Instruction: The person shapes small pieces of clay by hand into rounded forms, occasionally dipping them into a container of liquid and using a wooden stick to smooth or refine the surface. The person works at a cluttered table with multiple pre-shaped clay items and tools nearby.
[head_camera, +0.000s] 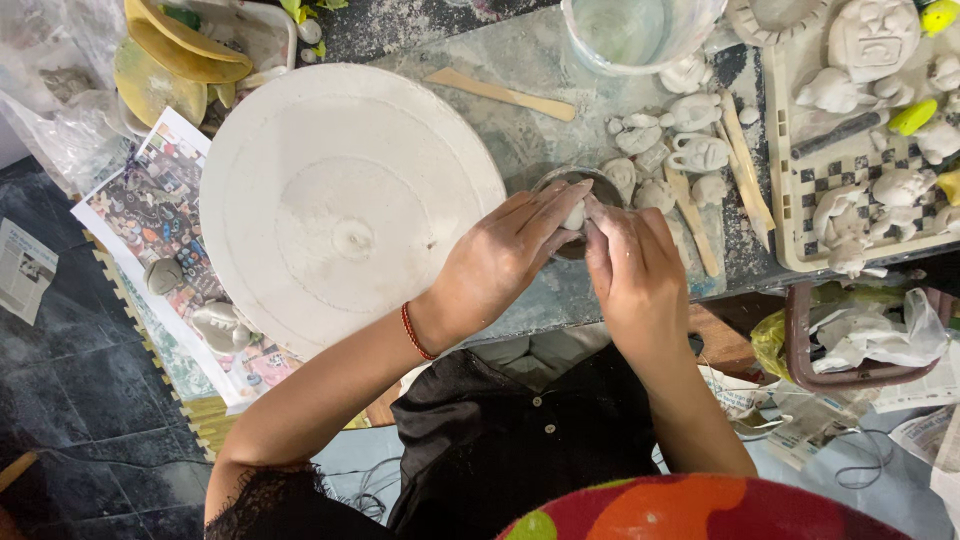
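Clay lump | axis unclear, mostly hidden | left hand, right hand grip pinching it

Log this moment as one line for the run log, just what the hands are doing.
left hand: pinching small clay lump | right hand: pinching same lump | under hands: small dark bowl | beside: round white wheel disc

Both forearms reach forward and angle inward until the hands meet. The left hand lies palm down, its fingers extended toward the right hand, whose fingers curl in, fingertips pinched against the left's.
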